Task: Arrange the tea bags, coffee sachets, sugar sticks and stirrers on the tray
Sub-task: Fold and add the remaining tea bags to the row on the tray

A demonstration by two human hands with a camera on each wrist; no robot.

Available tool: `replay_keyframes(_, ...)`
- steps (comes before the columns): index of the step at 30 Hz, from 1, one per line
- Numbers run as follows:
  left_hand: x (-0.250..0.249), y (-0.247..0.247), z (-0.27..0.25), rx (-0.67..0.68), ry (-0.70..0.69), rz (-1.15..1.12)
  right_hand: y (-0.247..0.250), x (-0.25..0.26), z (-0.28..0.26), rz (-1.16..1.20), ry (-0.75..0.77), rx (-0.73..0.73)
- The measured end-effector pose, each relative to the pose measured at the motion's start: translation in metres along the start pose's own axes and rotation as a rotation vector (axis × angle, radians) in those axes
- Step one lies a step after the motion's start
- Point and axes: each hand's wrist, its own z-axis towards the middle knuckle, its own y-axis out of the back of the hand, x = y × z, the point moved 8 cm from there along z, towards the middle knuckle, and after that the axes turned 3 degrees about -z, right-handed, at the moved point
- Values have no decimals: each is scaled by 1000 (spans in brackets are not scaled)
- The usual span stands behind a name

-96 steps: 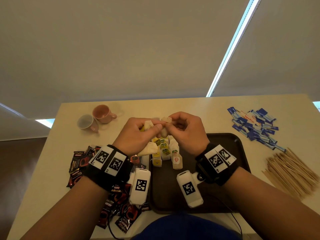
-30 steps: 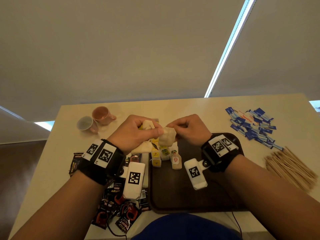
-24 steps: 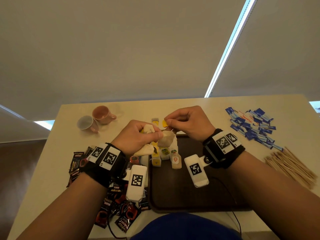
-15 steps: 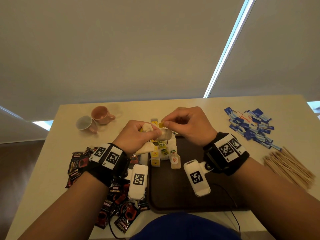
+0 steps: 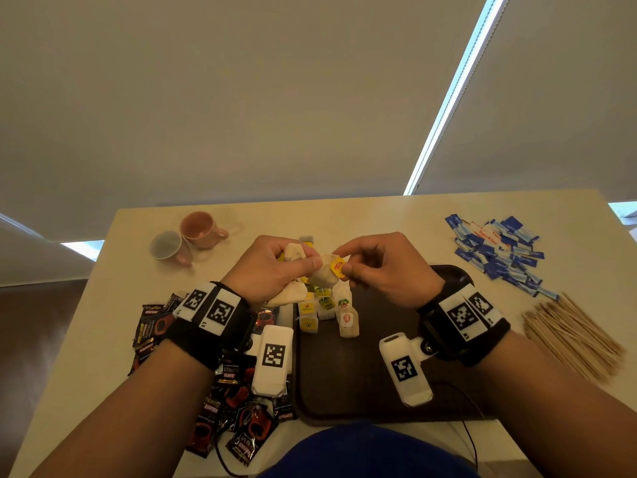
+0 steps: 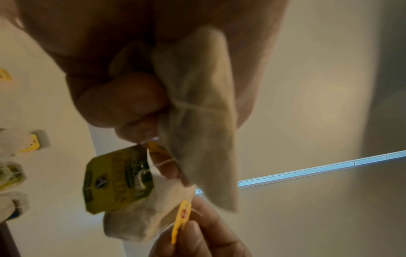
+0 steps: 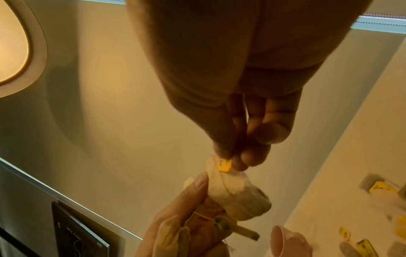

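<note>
Above the far left corner of the dark brown tray (image 5: pixel 379 374), my left hand (image 5: pixel 305 260) grips a bunch of beige tea bags (image 5: pixel 287 294). One of them, a tea bag (image 5: pixel 322 276), sticks out toward my right hand (image 5: pixel 343 261), which pinches its yellow tag (image 5: pixel 337 265). In the right wrist view the yellow tag (image 7: pixel 223 166) sits between thumb and forefinger, against the bag (image 7: pixel 237 196). The left wrist view shows a green tag (image 6: pixel 116 180) hanging under the gripped bags (image 6: pixel 202 107). Several tea bags (image 5: pixel 325 313) stand in a cluster on the tray.
Black and red coffee sachets (image 5: pixel 155 329) are heaped left of the tray. Blue sugar sticks (image 5: pixel 496 250) lie at the far right, wooden stirrers (image 5: pixel 572 332) nearer on the right. Two cups (image 5: pixel 188 238) lie at the far left. More tea bags (image 7: pixel 377 188) lie beyond the tray.
My right hand pulled the yellow tag up and away from the bag on its string, then brought it back down against the bag. The left hand kept its bunch and barely moved.
</note>
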Motion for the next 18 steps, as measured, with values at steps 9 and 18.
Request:
replay_keyframes(9,0,3,1,22,-15,38,-1,1,3,-44,-10,27)
replay_keyframes(18,-1,2,1,19,-42,74,-2,-2,5,24,-9,-22)
